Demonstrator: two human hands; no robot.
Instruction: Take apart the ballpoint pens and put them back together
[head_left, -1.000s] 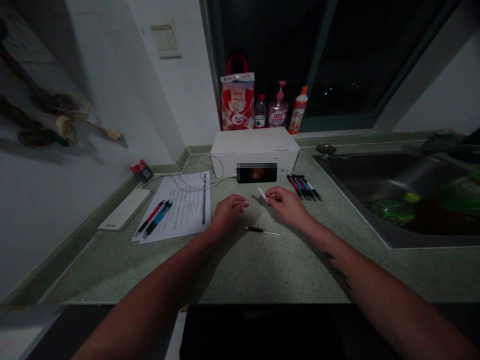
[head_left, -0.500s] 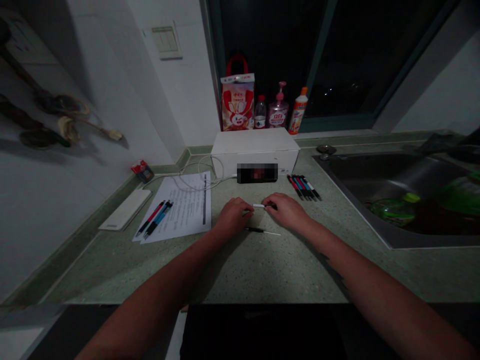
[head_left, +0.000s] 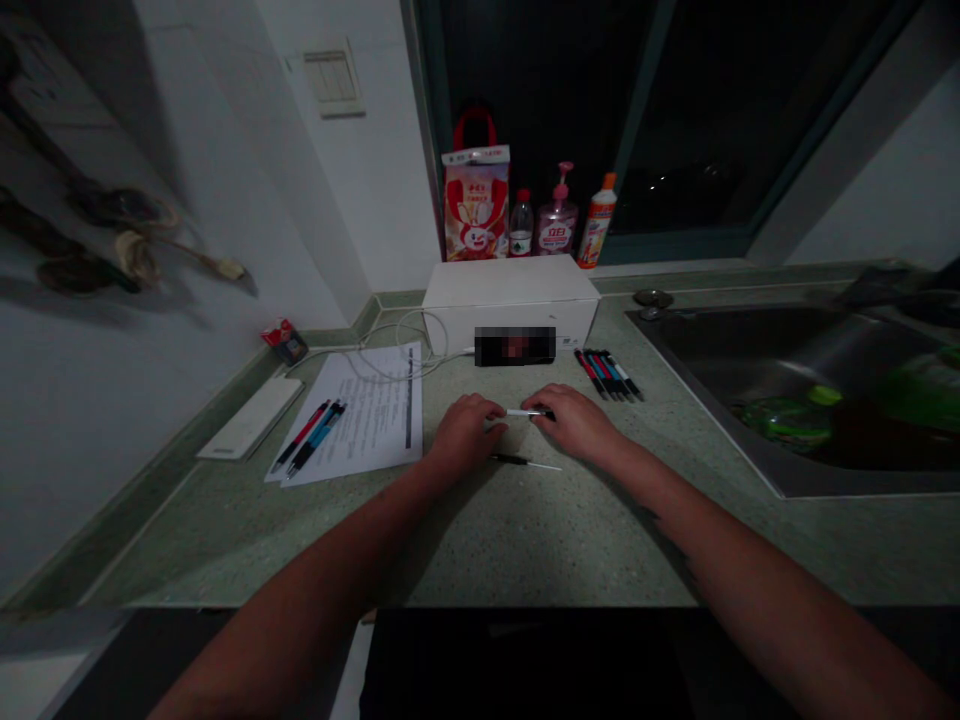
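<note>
White barrel [head_left: 517, 412] lay between the hands, long axis left to right: just right of the left hand's [head_left: 466, 432] fingertips, left of the right hand's [head_left: 576, 420]. Right fingers were pinched on its dark end; left fingers curled at the other end, grip could not be told. Refill [head_left: 511, 459] lay on the near side, roughly parallel, nearer the left hand. Sink [head_left: 718, 408], right, held a green bottle [head_left: 784, 425]; box [head_left: 514, 283], far side, contents hidden.

Both hands [head_left: 466, 436] grip a white pen part [head_left: 517, 412] over the counter [head_left: 517, 540].
</note>
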